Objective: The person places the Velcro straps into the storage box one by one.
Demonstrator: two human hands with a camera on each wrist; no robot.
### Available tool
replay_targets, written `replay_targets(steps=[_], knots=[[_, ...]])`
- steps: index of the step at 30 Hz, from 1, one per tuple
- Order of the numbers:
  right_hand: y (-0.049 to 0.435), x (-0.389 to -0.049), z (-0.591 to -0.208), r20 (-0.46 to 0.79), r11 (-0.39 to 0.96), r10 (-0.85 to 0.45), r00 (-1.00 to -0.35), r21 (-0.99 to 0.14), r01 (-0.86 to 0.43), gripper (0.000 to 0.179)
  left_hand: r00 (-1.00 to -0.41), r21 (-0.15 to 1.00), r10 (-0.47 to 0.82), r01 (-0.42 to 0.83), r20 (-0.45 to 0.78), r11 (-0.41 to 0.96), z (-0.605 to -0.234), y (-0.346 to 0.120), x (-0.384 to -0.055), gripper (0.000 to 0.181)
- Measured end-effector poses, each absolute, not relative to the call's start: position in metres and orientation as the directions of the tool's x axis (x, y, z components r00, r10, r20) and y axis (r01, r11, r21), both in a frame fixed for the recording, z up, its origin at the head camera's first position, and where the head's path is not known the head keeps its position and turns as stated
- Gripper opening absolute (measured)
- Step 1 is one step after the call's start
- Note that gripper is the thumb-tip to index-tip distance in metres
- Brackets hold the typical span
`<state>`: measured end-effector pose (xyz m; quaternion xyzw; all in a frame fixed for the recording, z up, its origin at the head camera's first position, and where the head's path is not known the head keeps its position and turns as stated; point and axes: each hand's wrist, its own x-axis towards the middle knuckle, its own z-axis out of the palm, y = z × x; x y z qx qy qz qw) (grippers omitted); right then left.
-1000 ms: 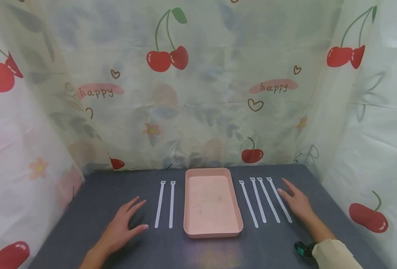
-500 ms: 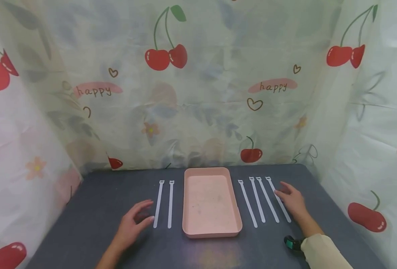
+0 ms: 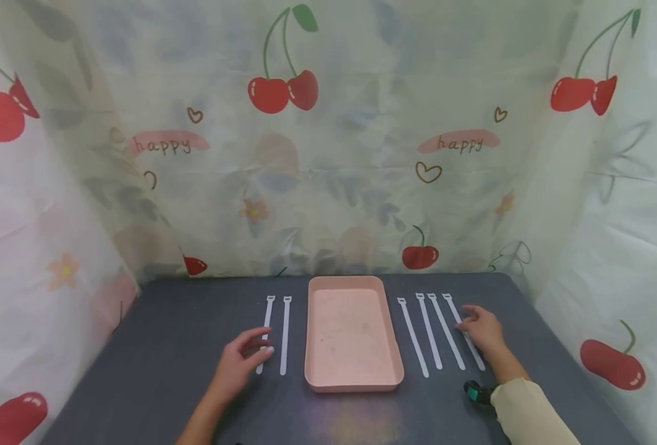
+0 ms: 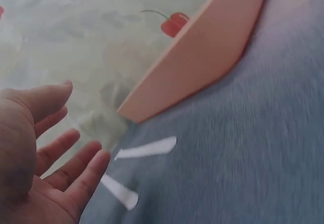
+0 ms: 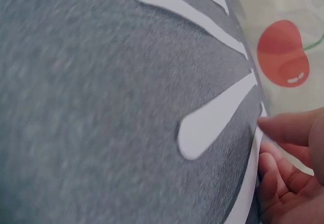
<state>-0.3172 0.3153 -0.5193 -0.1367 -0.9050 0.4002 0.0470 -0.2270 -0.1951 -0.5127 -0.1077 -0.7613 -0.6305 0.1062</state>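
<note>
Several flat white cable ties with slotted heads lie on the dark table on both sides of a pink tray (image 3: 309,334). My left hand (image 3: 238,363) hovers over the leftmost cable tie (image 3: 268,312), thumb and fingers apart, covering its middle. In the left wrist view, the left fingers (image 4: 76,171) are spread and hold nothing. My right hand (image 3: 485,334) is at the rightmost cable tie (image 3: 473,349). In the right wrist view, the right thumb tip (image 5: 268,126) overlaps that tie's edge, with the fingers beside it; the tie still lies along the table.
One more cable tie (image 3: 285,334) lies left of the tray, and three others, including the nearest cable tie (image 3: 414,340), lie right of it. A cherry-patterned curtain (image 3: 339,154) encloses the back and sides. A dark band (image 3: 477,393) sits at the right wrist.
My left hand has moved right, from beside the leftmost cable tie to over it. My right hand has shifted slightly left onto the rightmost cable tie, its fingers bending more. The ties stay put.
</note>
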Motion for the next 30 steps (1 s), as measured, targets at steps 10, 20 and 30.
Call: replay_targets(steps=[10,20,30], knots=[[0.313,-0.314,-0.517,0.038,0.731,0.310,-0.950,-0.649,0.213,0.046,-0.982,0.965,0.065,0.185,0.176,0.185,-0.502,-0.164,-0.236,0.038],[0.308,-0.315,-0.518,0.036,0.727,0.329,-0.944,-0.648,0.229,0.045,-0.983,0.973,0.153,0.134,0.106,0.190,-0.500,-0.151,-0.237,0.043],[0.308,-0.314,-0.514,0.070,0.796,0.231,-0.970,-0.587,0.148,0.042,-0.963,0.976,0.256,0.130,0.082,0.175,-0.514,-0.150,-0.231,0.051]])
